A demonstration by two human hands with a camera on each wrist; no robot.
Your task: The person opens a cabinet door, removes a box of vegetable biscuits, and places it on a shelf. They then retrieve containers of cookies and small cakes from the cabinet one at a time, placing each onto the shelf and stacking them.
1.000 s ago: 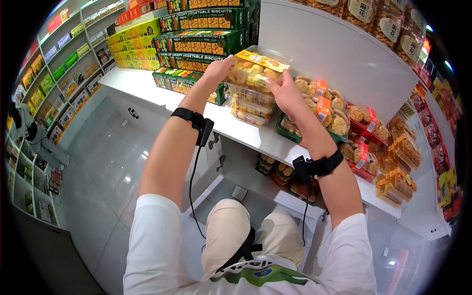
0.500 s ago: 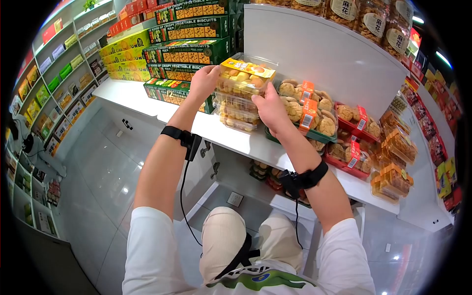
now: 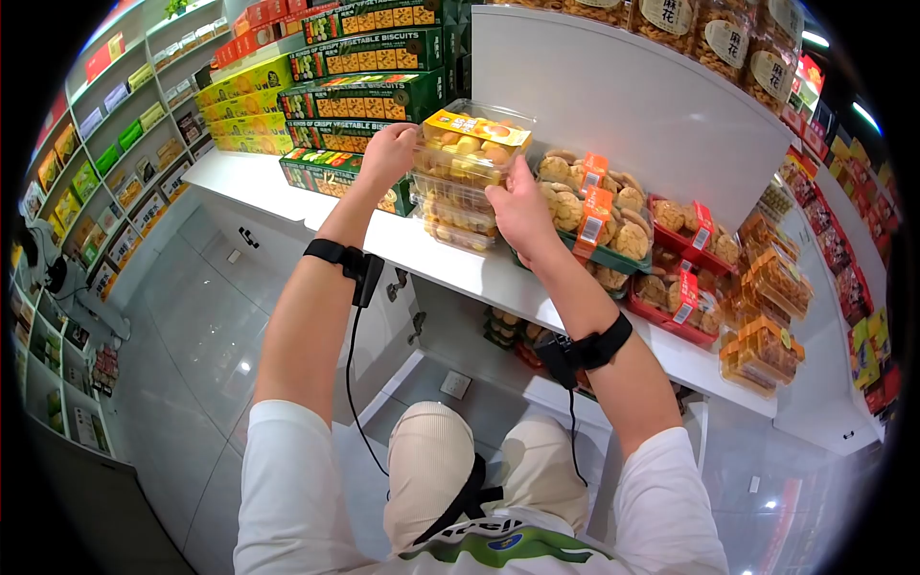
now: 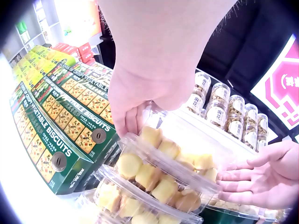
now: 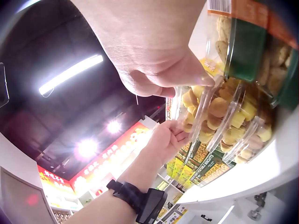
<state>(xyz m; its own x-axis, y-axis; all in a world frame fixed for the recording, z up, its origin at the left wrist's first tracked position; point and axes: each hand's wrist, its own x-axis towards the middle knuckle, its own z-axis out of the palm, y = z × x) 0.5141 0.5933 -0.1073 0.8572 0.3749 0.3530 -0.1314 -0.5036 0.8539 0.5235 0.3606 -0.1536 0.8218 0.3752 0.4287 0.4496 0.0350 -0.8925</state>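
Observation:
A clear plastic box of small yellow-brown pastries (image 3: pixel 470 153), with a yellow label, tops a stack of similar boxes (image 3: pixel 455 216) on the white shelf. My left hand (image 3: pixel 388 156) holds its left end; in the left wrist view the fingers (image 4: pixel 131 119) bend down along that side, the thumb hidden. At the other end is my right hand (image 3: pixel 525 213), thumb tip (image 5: pixel 205 80) at the rim in the right wrist view. In the left wrist view my right hand's fingers (image 4: pixel 236 179) reach out nearly straight, fingertips against the box's side.
Green vegetable biscuit boxes (image 3: pixel 364 101) are piled left of the stack, yellow cartons (image 3: pixel 244 105) beyond. Right of it are cookie trays (image 3: pixel 594 206) and orange-labelled packs (image 3: pixel 762 355). A white panel (image 3: pixel 594 96) rises behind, below jars (image 3: pixel 724 43). An open cupboard lies underneath.
The head view has shifted, so the shelf and stack sit further left and slightly lower. Both hands stay at the ends of the top pastry box.

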